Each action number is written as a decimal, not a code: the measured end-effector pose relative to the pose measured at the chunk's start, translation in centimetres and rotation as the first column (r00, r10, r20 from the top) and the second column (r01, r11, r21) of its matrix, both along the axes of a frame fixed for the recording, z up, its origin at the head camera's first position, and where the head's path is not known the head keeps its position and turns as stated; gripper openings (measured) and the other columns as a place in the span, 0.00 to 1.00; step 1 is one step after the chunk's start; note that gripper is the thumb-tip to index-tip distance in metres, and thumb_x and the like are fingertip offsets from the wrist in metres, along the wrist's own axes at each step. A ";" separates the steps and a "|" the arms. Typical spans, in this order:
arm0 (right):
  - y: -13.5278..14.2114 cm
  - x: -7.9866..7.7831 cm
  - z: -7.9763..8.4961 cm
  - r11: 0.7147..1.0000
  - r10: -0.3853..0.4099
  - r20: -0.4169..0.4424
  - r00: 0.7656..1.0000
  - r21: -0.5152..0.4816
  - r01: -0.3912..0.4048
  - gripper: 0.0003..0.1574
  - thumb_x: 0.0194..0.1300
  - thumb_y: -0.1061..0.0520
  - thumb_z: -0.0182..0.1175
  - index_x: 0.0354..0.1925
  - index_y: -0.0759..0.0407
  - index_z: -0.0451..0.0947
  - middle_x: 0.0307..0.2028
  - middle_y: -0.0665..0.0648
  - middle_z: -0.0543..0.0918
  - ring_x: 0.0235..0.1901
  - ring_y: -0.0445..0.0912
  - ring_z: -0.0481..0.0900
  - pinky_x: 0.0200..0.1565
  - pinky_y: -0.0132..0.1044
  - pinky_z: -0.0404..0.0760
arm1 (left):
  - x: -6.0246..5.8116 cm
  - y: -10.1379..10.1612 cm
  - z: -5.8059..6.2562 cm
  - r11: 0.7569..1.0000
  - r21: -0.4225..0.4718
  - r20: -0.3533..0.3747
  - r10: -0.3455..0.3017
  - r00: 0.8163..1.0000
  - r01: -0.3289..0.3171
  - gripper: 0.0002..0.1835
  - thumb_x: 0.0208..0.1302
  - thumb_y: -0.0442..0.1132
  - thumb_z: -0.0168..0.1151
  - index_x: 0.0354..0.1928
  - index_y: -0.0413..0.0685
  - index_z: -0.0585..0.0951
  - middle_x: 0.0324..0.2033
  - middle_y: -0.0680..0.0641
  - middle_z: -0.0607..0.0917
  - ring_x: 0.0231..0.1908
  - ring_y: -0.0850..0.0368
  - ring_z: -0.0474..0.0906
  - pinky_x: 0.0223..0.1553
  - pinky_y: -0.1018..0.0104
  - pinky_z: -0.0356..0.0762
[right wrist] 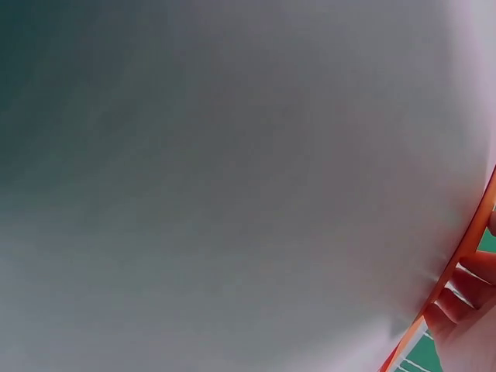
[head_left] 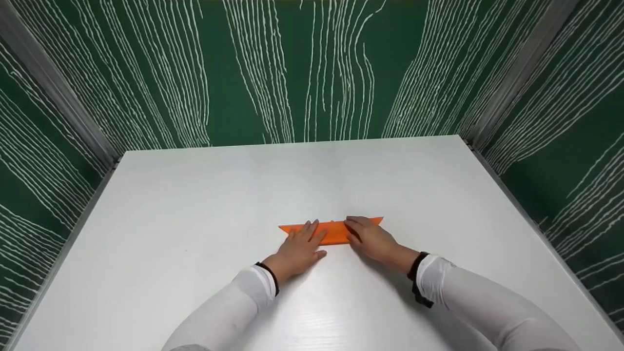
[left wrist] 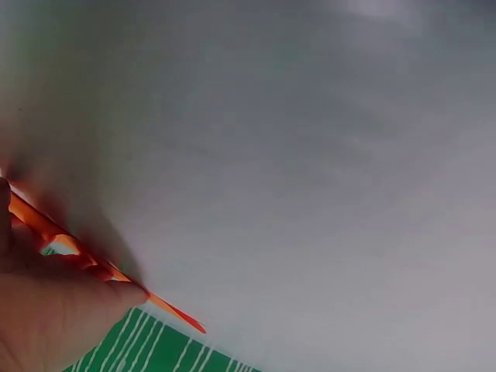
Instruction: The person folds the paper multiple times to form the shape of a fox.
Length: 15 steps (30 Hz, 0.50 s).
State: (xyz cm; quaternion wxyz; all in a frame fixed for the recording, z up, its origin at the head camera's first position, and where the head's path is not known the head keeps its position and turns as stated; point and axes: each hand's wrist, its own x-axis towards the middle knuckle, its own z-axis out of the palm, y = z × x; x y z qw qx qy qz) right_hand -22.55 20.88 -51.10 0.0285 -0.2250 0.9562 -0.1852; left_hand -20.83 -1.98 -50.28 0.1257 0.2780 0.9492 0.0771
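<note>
A folded strip of orange paper (head_left: 335,233) lies flat on the white table, its two ends drawn out into points. My left hand (head_left: 300,248) rests on the left part of the paper with fingers spread and straight. On the right part, my right hand (head_left: 374,239) presses down with its fingers laid across the paper. In the left wrist view the paper's edge (left wrist: 177,313) runs past the left hand (left wrist: 62,310). The right wrist view shows the paper (right wrist: 465,246) under the fingertips of the right hand (right wrist: 469,325).
The white tabletop (head_left: 219,195) spreads around both hands. Green walls with white wavy lines (head_left: 321,73) stand behind it and on both sides. Grey metal posts (head_left: 521,73) rise at the back corners.
</note>
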 end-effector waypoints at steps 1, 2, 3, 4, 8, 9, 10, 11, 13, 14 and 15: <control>0.0 0.1 0.0 1.000 0.004 0.004 1.000 0.008 -0.004 0.29 0.71 0.55 0.54 0.66 0.68 0.68 0.66 0.65 0.70 0.67 0.59 0.66 0.64 0.53 0.68 | 0.1 0.0 0.1 1.000 -0.010 0.005 -0.006 1.000 0.006 0.33 0.75 0.57 0.42 0.76 0.54 0.54 0.76 0.45 0.49 0.76 0.48 0.45 0.72 0.46 0.49; 0.0 0.1 -0.1 1.000 0.007 0.012 1.000 0.013 -0.007 0.30 0.72 0.54 0.53 0.66 0.67 0.67 0.67 0.65 0.69 0.67 0.58 0.65 0.64 0.53 0.67 | 0.1 -0.1 0.1 1.000 -0.016 0.009 -0.011 1.000 0.011 0.33 0.75 0.57 0.42 0.76 0.54 0.54 0.77 0.45 0.48 0.76 0.48 0.44 0.72 0.45 0.48; 0.0 0.2 -0.1 1.000 0.008 0.019 1.000 0.019 -0.009 0.30 0.72 0.54 0.52 0.67 0.67 0.66 0.67 0.64 0.68 0.68 0.58 0.64 0.65 0.53 0.67 | 0.1 -0.1 0.2 1.000 -0.019 0.013 -0.015 1.000 0.015 0.34 0.75 0.57 0.42 0.76 0.54 0.53 0.77 0.45 0.47 0.76 0.48 0.43 0.72 0.45 0.47; 0.0 0.2 -0.1 1.000 0.008 0.028 1.000 0.022 -0.008 0.31 0.73 0.53 0.51 0.68 0.67 0.65 0.68 0.64 0.67 0.69 0.58 0.63 0.65 0.53 0.67 | 0.2 -0.1 0.2 1.000 -0.021 0.017 -0.019 1.000 0.019 0.34 0.74 0.58 0.42 0.76 0.54 0.53 0.77 0.44 0.46 0.76 0.48 0.43 0.72 0.45 0.46; 0.0 0.4 -0.2 0.999 0.002 0.038 0.999 0.035 -0.004 0.31 0.74 0.52 0.50 0.69 0.66 0.63 0.70 0.63 0.65 0.70 0.57 0.61 0.66 0.53 0.65 | 0.2 -0.2 0.2 0.999 -0.027 0.044 -0.036 0.998 0.037 0.37 0.73 0.61 0.41 0.77 0.53 0.50 0.77 0.44 0.42 0.76 0.48 0.39 0.73 0.45 0.42; 0.0 0.4 -0.2 0.999 0.002 0.037 0.999 0.036 -0.004 0.32 0.74 0.52 0.50 0.69 0.66 0.63 0.70 0.63 0.65 0.70 0.57 0.61 0.66 0.52 0.65 | 0.2 -0.3 0.1 0.999 -0.026 0.044 -0.041 0.998 0.042 0.38 0.73 0.61 0.41 0.77 0.53 0.50 0.77 0.44 0.42 0.76 0.48 0.38 0.73 0.44 0.42; 0.0 0.4 -0.2 0.999 0.004 0.035 0.999 0.036 -0.005 0.32 0.74 0.52 0.50 0.69 0.66 0.63 0.70 0.63 0.65 0.70 0.57 0.61 0.66 0.52 0.65 | 0.1 -0.3 0.1 0.999 -0.028 0.044 -0.045 0.998 0.046 0.38 0.73 0.62 0.41 0.77 0.53 0.49 0.77 0.44 0.42 0.76 0.48 0.38 0.73 0.45 0.42; 0.0 0.4 -0.3 0.999 0.006 0.030 1.000 0.037 -0.007 0.32 0.74 0.52 0.50 0.69 0.66 0.63 0.70 0.63 0.65 0.70 0.57 0.61 0.66 0.52 0.66 | 0.1 -0.3 0.1 0.998 -0.029 0.044 -0.047 0.998 0.049 0.38 0.72 0.62 0.41 0.77 0.52 0.49 0.77 0.44 0.42 0.76 0.48 0.38 0.73 0.45 0.41; 0.1 0.4 -0.3 0.999 0.012 0.022 1.000 0.034 -0.013 0.32 0.74 0.52 0.50 0.69 0.67 0.63 0.69 0.64 0.65 0.70 0.57 0.62 0.66 0.52 0.66 | 0.1 -0.3 0.0 0.998 -0.026 0.043 -0.053 0.998 0.054 0.38 0.72 0.62 0.40 0.77 0.52 0.50 0.77 0.44 0.42 0.76 0.48 0.38 0.73 0.45 0.41; 0.1 0.4 -0.3 0.999 0.016 0.020 1.000 0.035 -0.016 0.32 0.74 0.53 0.50 0.68 0.68 0.63 0.69 0.64 0.65 0.70 0.58 0.62 0.66 0.52 0.66 | 0.0 -0.3 0.0 0.998 -0.026 0.042 -0.056 0.998 0.057 0.38 0.73 0.62 0.40 0.77 0.52 0.50 0.77 0.44 0.42 0.76 0.48 0.38 0.73 0.45 0.42; 0.1 0.4 -0.3 0.999 0.019 0.018 1.000 0.034 -0.019 0.32 0.73 0.53 0.50 0.68 0.68 0.63 0.69 0.64 0.65 0.70 0.58 0.62 0.66 0.53 0.66 | 0.0 -0.3 0.0 0.998 -0.025 0.043 -0.058 0.997 0.059 0.38 0.73 0.62 0.40 0.77 0.52 0.50 0.77 0.43 0.42 0.76 0.48 0.38 0.73 0.45 0.42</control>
